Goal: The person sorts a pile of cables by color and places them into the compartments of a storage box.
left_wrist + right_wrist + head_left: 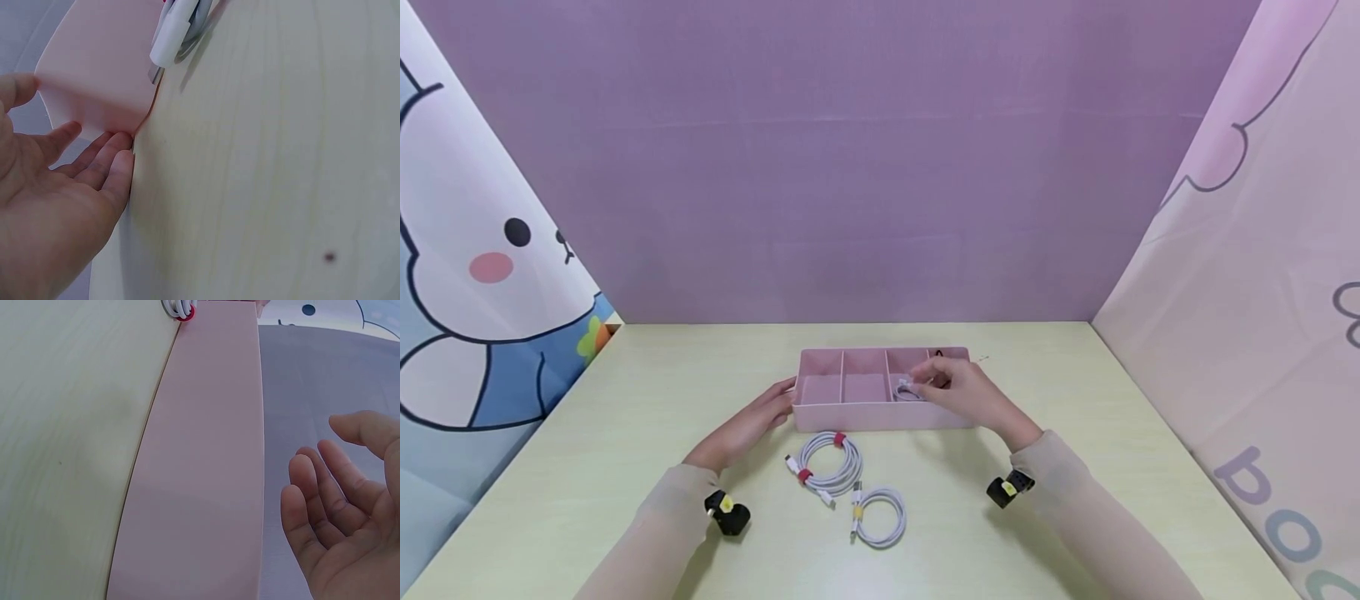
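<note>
A pink divided box (880, 417) stands on the table. My left hand (752, 425) rests against its left end; in the left wrist view the thumb (22, 90) is at the upper edge and the other fingers reach the bottom corner. Above the right part of the box is my right hand (966, 392), its fingertips over the third compartment from the left, where a coiled pale cable (907, 392) lies. Seen from the right wrist, the fingers (303, 475) are loosely bent and apart from the thumb, with nothing between them. Something black (938, 355) shows in the rightmost compartment, partly hidden by this hand.
In front of the box lie a larger coiled white cable (838, 477) with red ties and a smaller coiled white cable (887, 542) with a yellow tie. The two left compartments hold nothing. A purple panel (865, 167) rises behind the table, with printed cloths at both sides.
</note>
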Tool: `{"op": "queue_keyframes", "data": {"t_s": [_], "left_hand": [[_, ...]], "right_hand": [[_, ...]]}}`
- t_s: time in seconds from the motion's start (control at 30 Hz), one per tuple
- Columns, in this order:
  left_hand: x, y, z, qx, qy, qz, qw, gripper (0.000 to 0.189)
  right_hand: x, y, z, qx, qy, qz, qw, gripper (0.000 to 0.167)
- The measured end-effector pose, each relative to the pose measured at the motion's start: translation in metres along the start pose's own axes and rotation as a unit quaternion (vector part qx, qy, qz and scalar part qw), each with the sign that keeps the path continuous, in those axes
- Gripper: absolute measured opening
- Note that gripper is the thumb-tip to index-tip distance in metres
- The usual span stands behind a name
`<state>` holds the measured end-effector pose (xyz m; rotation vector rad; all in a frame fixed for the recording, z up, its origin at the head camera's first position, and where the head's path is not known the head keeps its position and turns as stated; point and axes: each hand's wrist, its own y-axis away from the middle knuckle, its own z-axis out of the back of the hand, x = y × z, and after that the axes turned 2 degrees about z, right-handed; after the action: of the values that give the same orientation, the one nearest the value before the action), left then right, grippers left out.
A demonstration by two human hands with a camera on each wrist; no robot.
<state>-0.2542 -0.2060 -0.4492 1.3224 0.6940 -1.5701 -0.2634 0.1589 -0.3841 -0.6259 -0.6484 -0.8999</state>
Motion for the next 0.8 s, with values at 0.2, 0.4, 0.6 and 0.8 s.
{"op": "queue_keyframes", "data": {"t_s": [0.2, 0.4, 0.6, 0.8], "left_hand": [[0.001, 0.000, 0.000, 0.002, 0.007, -0.004, 1.0000, 0.061], [0.001, -0.001, 0.000, 0.000, 0.005, -0.003, 1.0000, 0.060], [-0.001, 0.000, 0.001, -0.006, -0.013, 0.009, 0.9999, 0.070], [-0.002, 0.001, 0.000, -0.004, -0.010, 0.008, 0.9999, 0.073]], "right_hand": [[0.003, 0.004, -0.004, 0.006, -0.009, 0.012, 0.9999, 0.019], [0.003, 0.008, -0.008, 0.013, -0.014, 0.019, 0.9996, 0.018], [0.005, 0.012, -0.012, 0.030, -0.004, 0.049, 0.9983, 0.021], [0.008, 0.016, -0.015, 0.036, 0.012, 0.048, 0.9981, 0.019]]}}
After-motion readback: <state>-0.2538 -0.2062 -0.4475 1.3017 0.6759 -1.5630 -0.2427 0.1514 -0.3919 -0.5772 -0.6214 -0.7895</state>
